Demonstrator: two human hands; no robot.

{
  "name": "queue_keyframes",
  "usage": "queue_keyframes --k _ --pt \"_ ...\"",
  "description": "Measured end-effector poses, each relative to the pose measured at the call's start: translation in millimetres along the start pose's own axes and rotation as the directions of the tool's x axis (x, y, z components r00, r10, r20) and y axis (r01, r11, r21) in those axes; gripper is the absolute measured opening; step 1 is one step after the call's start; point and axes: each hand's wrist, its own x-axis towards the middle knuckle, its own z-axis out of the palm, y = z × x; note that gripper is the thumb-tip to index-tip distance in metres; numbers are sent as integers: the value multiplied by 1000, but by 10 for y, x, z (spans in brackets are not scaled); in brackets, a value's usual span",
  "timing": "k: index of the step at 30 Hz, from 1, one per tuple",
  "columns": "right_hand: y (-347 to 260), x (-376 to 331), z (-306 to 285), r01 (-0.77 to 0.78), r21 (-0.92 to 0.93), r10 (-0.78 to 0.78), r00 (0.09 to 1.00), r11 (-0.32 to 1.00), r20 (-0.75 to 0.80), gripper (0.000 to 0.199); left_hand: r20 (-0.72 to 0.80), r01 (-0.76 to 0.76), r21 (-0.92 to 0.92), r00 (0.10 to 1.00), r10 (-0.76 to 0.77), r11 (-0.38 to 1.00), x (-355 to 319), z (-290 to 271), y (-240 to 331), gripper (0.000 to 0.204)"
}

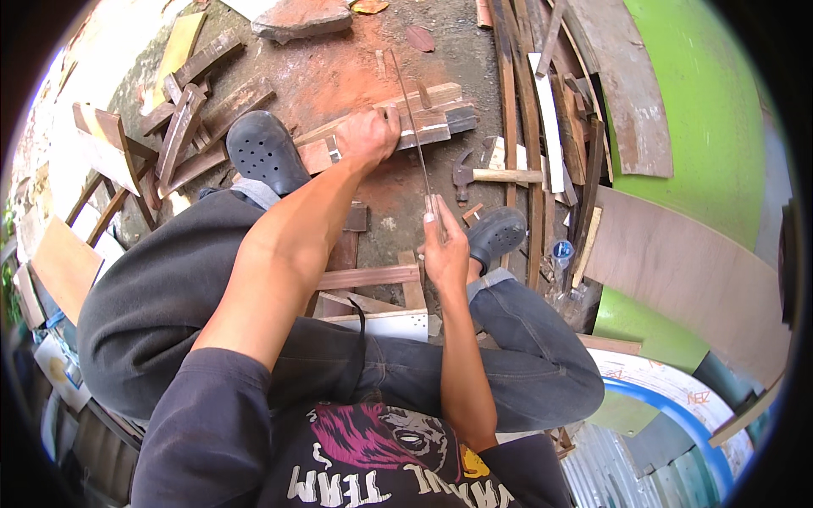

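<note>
My right hand (445, 247) is closed around the handle of a saw. Its thin blade (410, 108), seen nearly edge-on, points away from me and crosses over a wooden strip (430, 129) just right of my left hand. My left hand (370, 137) is closed in a fist on that strip, pressing it against other pieces of wood lying crosswise on the ground. Whether the teeth touch the wood I cannot tell. A claw hammer (508, 175) with a wooden handle lies to the right of the blade.
Scrap wood (182, 131) is heaped at the left, beside my left clog (267, 152). Long planks (527, 102) run along the right, near green boards (686, 85). A concrete slab (301, 20) lies at the far side. A wooden frame (368, 277) sits between my legs.
</note>
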Motion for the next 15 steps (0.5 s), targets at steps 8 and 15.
queue_keyframes --k 8,15 --pt "-341 -276 -302 -94 -37 95 995 995 31 44 68 47 -15 997 -46 999 87 71 -44 59" --pt "-68 -540 -400 68 -191 -72 997 979 -12 45 69 64 4 996 -64 998 49 61 -13 58"
